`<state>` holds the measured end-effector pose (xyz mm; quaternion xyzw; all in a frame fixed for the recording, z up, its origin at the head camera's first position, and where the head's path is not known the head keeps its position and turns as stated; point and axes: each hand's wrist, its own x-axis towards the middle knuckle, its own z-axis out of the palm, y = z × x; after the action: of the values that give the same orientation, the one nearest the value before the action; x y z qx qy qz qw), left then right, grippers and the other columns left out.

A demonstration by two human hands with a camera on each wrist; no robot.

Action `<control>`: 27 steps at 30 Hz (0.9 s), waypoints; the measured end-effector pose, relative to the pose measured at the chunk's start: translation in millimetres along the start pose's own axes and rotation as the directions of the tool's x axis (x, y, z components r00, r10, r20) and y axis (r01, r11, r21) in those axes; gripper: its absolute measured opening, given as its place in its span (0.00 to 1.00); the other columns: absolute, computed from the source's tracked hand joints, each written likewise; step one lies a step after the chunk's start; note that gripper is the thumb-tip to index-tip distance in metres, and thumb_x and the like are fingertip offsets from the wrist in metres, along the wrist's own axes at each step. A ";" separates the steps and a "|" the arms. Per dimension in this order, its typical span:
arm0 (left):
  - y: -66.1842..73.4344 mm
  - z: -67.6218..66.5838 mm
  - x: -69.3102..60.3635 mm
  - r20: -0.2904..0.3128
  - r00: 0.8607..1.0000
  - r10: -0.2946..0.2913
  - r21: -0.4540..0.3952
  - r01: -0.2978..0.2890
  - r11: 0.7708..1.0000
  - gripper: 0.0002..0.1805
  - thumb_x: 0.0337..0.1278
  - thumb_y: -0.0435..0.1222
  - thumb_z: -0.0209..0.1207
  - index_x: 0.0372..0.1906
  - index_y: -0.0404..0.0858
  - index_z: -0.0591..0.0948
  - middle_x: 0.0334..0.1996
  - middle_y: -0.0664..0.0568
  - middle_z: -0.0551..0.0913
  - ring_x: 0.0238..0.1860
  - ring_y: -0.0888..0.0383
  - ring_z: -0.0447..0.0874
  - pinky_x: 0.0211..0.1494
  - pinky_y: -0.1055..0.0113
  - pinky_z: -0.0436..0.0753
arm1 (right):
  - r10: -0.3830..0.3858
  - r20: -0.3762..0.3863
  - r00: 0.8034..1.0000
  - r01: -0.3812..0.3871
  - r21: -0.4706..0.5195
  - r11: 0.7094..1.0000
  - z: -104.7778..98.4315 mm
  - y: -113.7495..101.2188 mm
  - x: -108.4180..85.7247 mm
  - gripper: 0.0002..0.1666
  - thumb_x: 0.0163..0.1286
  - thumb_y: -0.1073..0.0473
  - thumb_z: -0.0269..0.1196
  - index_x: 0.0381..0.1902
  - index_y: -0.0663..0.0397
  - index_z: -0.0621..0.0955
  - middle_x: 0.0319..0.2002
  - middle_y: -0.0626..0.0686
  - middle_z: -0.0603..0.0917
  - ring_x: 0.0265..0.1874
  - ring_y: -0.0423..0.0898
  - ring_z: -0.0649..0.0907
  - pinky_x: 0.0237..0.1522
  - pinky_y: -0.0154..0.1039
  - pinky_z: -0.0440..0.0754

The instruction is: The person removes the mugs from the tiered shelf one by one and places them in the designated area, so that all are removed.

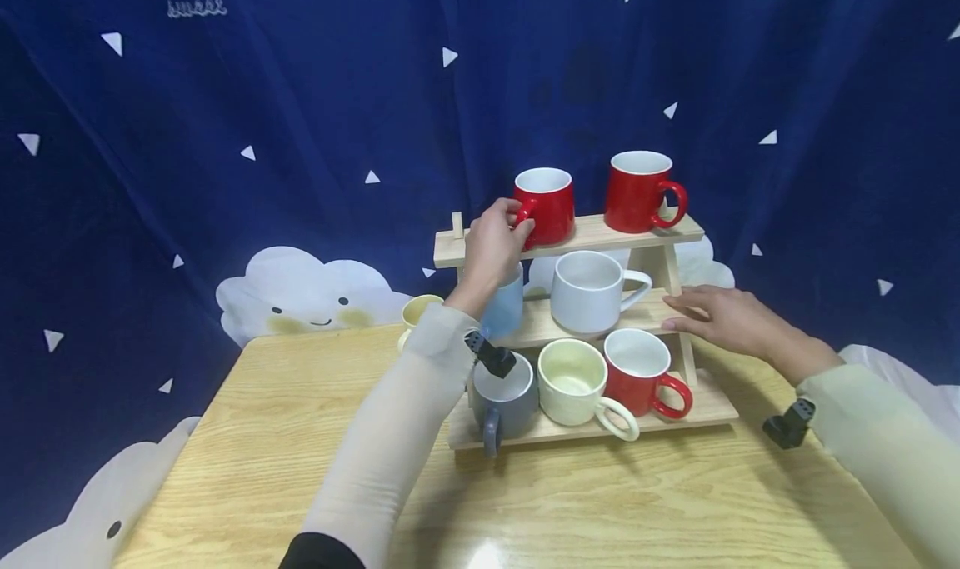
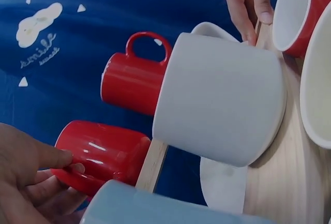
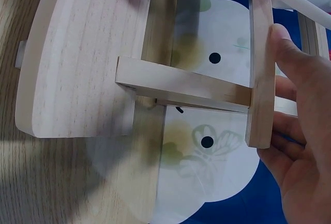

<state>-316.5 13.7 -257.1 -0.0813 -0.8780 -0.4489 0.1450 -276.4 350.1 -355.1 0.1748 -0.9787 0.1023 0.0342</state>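
Head view: a three-tier wooden rack (image 1: 590, 233) stands on a wood-grain tabletop (image 1: 300, 436) before a dark blue curtain (image 1: 315, 77).
Left hand (image 1: 495, 248): nearly closed, thumb and fingers pinching the handle of the left red mug.
Left red mug (image 1: 553, 216): upright on the top board, left of its middle, handle turned toward the hand.
Right hand (image 1: 727, 319): partly closed about the right end of the middle board, thumb on one face and fingers on the other, as the right wrist view shows.
Top tier, right: a second red mug (image 1: 632, 198), handle to the right, apart from the first.
Middle tier: a white mug (image 1: 587, 302), handle to the right; left of it a light-blue mug (image 1: 507, 306), partly hidden by the left arm.
Bottom tier, left to right: a grey mug (image 1: 510, 415), a cream mug (image 1: 562, 398) and a red mug with white interior (image 1: 628, 390).
Yellow cup (image 1: 417, 309): beyond the left forearm; its footing is hidden, so its support cannot be told.
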 end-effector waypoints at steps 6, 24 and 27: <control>-6.5 -4.8 2.4 -0.021 1.000 0.009 -0.014 -0.009 1.000 0.19 0.66 0.36 0.60 0.59 0.37 0.79 0.48 0.46 0.85 0.43 0.54 0.84 0.46 0.67 0.85 | 0.019 0.017 1.000 -0.019 0.010 1.000 0.3 -1.0 0.5 0.43 0.67 0.29 0.55 0.65 0.55 0.75 0.64 0.70 0.71 0.62 0.71 0.69 0.59 0.70 0.66; -26.5 -37.1 10.2 -0.129 0.992 0.014 -0.158 -0.035 0.987 0.14 0.61 0.33 0.64 0.52 0.38 0.85 0.44 0.48 0.87 0.42 0.58 0.87 0.42 0.70 0.85 | 0.006 0.016 1.000 -0.006 0.013 1.000 -2.2 -4.4 2.1 0.43 0.66 0.29 0.56 0.65 0.55 0.76 0.63 0.70 0.72 0.62 0.70 0.70 0.59 0.70 0.66; -28.2 -45.5 10.4 -0.148 0.989 0.014 -0.210 -0.045 0.977 0.14 0.61 0.32 0.65 0.52 0.37 0.85 0.44 0.47 0.87 0.42 0.57 0.87 0.44 0.69 0.85 | 0.006 0.018 1.000 -0.006 0.015 1.000 -3.1 -5.5 2.1 0.43 0.66 0.29 0.57 0.65 0.56 0.76 0.63 0.70 0.72 0.63 0.70 0.69 0.59 0.70 0.66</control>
<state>-325.8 -39.6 -250.0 -0.0763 -0.8108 -0.5427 0.2056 -276.4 345.1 -350.8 0.1730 -0.9787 0.1081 0.0239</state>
